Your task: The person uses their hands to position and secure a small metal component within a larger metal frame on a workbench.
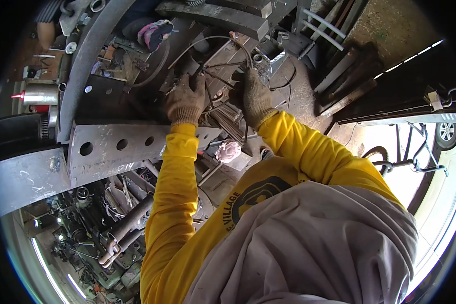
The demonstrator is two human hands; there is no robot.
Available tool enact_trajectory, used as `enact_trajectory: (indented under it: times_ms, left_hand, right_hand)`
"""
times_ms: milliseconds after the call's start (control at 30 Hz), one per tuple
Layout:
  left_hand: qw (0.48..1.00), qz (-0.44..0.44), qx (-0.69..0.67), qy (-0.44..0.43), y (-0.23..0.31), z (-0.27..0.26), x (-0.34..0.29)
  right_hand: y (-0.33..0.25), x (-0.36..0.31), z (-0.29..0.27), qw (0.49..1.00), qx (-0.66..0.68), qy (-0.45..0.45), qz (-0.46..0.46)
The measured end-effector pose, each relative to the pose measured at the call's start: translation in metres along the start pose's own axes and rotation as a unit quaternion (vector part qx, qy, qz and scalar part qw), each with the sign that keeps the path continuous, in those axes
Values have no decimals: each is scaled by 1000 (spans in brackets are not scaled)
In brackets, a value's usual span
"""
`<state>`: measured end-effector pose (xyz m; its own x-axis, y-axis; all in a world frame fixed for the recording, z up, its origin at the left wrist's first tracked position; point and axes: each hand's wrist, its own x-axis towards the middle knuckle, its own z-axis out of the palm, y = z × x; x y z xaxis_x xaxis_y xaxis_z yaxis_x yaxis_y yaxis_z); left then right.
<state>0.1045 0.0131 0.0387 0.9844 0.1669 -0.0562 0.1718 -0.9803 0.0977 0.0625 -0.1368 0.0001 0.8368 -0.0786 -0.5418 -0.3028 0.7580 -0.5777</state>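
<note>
Both my hands wear brown knit gloves and work side by side over a dark metal bench [119,104]. My left hand [185,101] points away from me, fingers bent down over dark metal; whatever they grip is hidden. To its right, my right hand [257,99] curls around thin dark metal rods [220,78] that cross the gap between the hands. A thin curved hoop [207,38] arches beyond both hands and comes down near the right one. Just below the gap lies a bundle of narrow metal strips [227,121].
A steel beam with round holes [104,144] crosses at left, near a large curved metal bar [88,66]. A pink cloth bundle [228,151] lies close to my body. Heavy steel bars [213,17] lie beyond; machinery [93,253] stands lower left, a bicycle [410,157] at right.
</note>
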Motion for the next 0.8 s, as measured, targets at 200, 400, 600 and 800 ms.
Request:
enact_trajectory:
  times_ms: [200,400,600,800]
  left_hand:
    - [998,29,1,60,-12,9,4]
    - [998,30,-9,51,-10,8,2]
    - [990,92,67,77,-34,37,21]
    - [995,32,-1,94,-11,11,0]
  right_hand:
    - [-26,7,-17,979,-195,-64,1]
    - [-44,9,-15,980,-169,-82,70]
    - [-7,40,-50,905,-354,-65,-227]
    - [-16,-8,-57,775,-439,-86,-445]
